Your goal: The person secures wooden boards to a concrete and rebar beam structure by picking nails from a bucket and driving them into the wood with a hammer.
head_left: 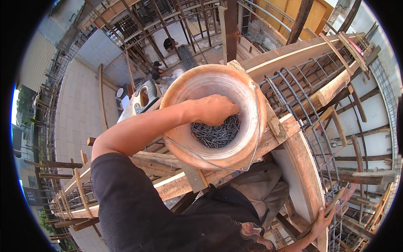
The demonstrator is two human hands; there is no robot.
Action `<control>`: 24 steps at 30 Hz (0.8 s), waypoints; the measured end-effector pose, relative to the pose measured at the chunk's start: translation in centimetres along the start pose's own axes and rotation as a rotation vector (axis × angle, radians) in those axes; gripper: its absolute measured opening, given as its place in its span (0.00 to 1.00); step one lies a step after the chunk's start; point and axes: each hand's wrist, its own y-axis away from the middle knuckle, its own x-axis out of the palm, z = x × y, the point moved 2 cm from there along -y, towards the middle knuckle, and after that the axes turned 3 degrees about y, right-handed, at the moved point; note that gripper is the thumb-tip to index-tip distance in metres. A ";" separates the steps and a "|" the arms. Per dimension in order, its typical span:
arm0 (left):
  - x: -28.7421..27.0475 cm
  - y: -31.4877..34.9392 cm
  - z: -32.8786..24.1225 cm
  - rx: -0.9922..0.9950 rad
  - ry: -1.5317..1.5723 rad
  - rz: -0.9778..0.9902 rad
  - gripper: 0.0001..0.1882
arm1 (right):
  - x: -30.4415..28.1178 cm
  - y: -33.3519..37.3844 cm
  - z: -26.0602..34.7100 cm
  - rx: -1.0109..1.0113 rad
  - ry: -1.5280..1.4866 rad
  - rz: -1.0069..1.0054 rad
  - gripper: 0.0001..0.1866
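A worn orange bucket [176,147] with a thin wire handle stands on the timber in front of me. Dark nails [216,133] lie heaped in its bottom. My left hand [216,110] reaches down inside, closed at the heap, its fingertips hidden among the nails. Low on the right, beside the formwork edge, my right hand [321,222] is wrapped round the wooden handle of a hammer [344,185], whose dark head points up and away. Left of the bucket lies a hand saw [146,98] with a grey handle, partly covered by my left forearm.
A steel rebar cage [300,90] runs along the right between formwork boards [310,172]. Rough timber beams [168,161] pass under the bucket. Far below, two people [158,71] crouch among upright props. A pale block wall [77,101] stands at left.
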 end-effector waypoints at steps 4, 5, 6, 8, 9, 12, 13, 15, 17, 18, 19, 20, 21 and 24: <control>1.4 -1.1 -0.6 0.051 0.031 -0.087 0.19 | -0.6 -0.4 -1.1 0.062 0.020 0.020 0.27; 1.6 -1.4 -0.8 0.060 0.015 -0.129 0.19 | -0.6 -0.6 -1.4 0.059 0.022 0.016 0.27; 1.6 -1.4 -0.8 0.060 0.016 -0.129 0.19 | -0.4 -0.5 -1.1 0.039 0.013 0.001 0.23; 1.4 -1.5 -1.0 0.047 -0.103 -0.081 0.17 | -0.1 -0.4 -0.2 0.014 0.003 -0.018 0.19; 1.6 -1.5 -0.7 0.038 -0.109 -0.082 0.17 | 0.2 -0.3 0.4 -0.002 0.025 -0.013 0.20; 1.9 -1.8 -0.8 0.119 -0.132 -0.112 0.13 | 0.1 -0.5 0.4 -0.032 0.046 -0.007 0.22; 1.7 -2.0 -1.3 0.043 -0.076 -0.089 0.13 | -0.1 -0.4 -0.3 -0.039 0.059 -0.018 0.22; 1.8 -1.7 -1.5 -0.014 0.005 -0.133 0.13 | 0.1 -0.5 0.3 -0.084 0.051 -0.016 0.23; 2.9 -1.2 -1.0 0.004 -0.008 -0.134 0.14 | 0.9 1.2 6.4 0.118 0.212 -0.006 0.34; 3.5 -1.3 -0.9 0.060 -0.046 -0.140 0.15 | 0.6 1.3 6.1 0.152 0.107 -0.012 0.36; 3.8 -1.3 -0.9 0.117 -0.086 -0.146 0.17 | -0.5 0.1 1.1 0.089 0.091 0.032 0.36; 3.8 -1.4 -1.0 0.158 -0.125 -0.156 0.19 | -1.6 -1.1 -4.0 0.029 0.074 0.073 0.36; 3.4 -1.8 -1.1 0.165 -0.141 -0.173 0.19 | -2.9 -2.1 -9.1 -0.029 0.059 0.109 0.36; 4.0 -0.7 -1.1 0.140 -0.048 -0.157 0.19 | 0.2 1.0 5.9 0.087 0.155 0.048 0.37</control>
